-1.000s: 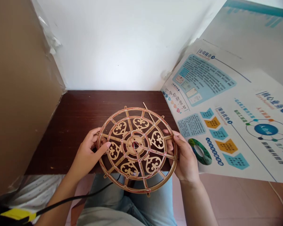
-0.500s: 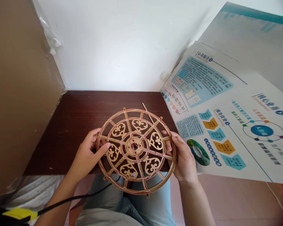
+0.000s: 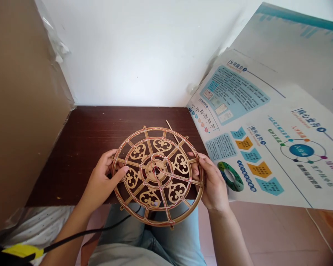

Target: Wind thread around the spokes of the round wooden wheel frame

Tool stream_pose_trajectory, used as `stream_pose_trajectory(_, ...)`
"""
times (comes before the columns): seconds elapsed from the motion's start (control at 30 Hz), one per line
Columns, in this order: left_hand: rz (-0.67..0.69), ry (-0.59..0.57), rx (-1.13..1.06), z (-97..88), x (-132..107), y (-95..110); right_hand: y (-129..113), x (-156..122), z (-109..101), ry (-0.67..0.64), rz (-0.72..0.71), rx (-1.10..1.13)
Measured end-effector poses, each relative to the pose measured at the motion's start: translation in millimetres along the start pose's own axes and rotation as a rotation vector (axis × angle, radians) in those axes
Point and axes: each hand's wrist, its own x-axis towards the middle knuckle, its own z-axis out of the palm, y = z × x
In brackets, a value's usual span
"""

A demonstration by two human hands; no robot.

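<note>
Though the view shifted, both hands (image 3: 104, 179) still grip the wheel (image 3: 150, 171).

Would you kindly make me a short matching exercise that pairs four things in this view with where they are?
Things:
1. round openwork frame
2. thin pale stick
3. printed poster
4. black cable

Places:
A. at the right side of the picture
B. crossing the left forearm in this view
C. between the left hand and right hand
D. partly showing past the far rim, over the dark tabletop

Pairs: 1-C, 2-D, 3-A, 4-B
</note>
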Motion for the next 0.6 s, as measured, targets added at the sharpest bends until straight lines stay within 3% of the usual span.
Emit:
stream_pose_trajectory(0.2, 0.325, 0.252, 0.438, 0.8, -1.1, 12.3, 2.2, 1.0, 1.2, -0.030, -0.030, -0.197)
stream_pose_trajectory(0.3, 0.461, 0.098, 0.586, 4.6, 1.4, 21.7, 3.0, 4.2, -1.4, -0.056, -0.053, -0.402)
stream_pose_trajectory(0.4, 0.506, -0.060, 0.621, 11.8, 8.7, 26.8, 0.5, 7.0, -5.6, -0.070, -0.118, -0.656)
stream_pose_trajectory(0.6, 0.513, -0.169, 0.647, 24.4, 24.9, 28.6, -13.1, 5.1, -5.4, -0.169, -0.260, -1.026)
